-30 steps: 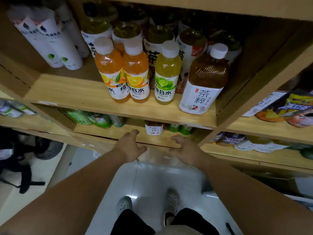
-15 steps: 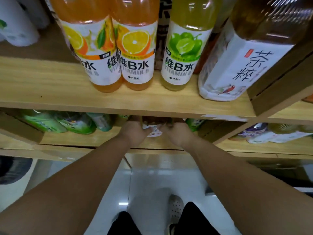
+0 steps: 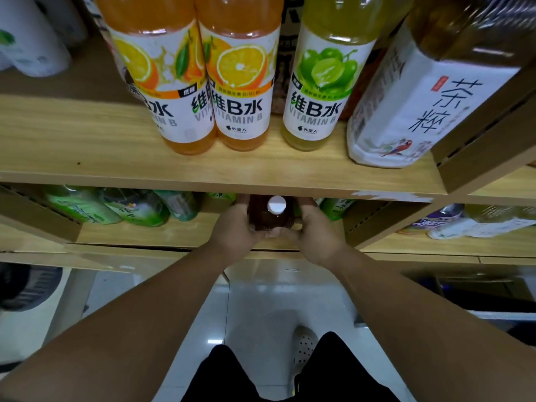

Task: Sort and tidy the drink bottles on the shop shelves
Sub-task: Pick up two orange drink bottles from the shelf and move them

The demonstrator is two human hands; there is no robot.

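Observation:
A dark brown drink bottle (image 3: pixel 268 219) with a white cap stands on the lower shelf (image 3: pixel 179 233), just under the edge of the shelf above. My left hand (image 3: pixel 236 230) grips its left side and my right hand (image 3: pixel 314 232) grips its right side, thumbs meeting in front of it. On the upper shelf (image 3: pixel 87 146) stand two orange vitamin bottles (image 3: pixel 185 91), a lime-green vitamin bottle (image 3: pixel 322 91) and a large brown tea bottle (image 3: pixel 414 94) with a white label.
Green-labelled bottles (image 3: pixel 110 207) lie on the lower shelf to the left, more green ones (image 3: pixel 333 208) to the right. A wooden divider (image 3: pixel 377 224) closes the bay on the right. White bottles (image 3: pixel 26 44) stand at the upper left. Below is a pale tiled floor (image 3: pixel 261 300).
The camera came closer and lower to the shelves. Both hands went from hanging before the lower shelf to reaching in and closing round the brown bottle, whose white cap now shows between them.

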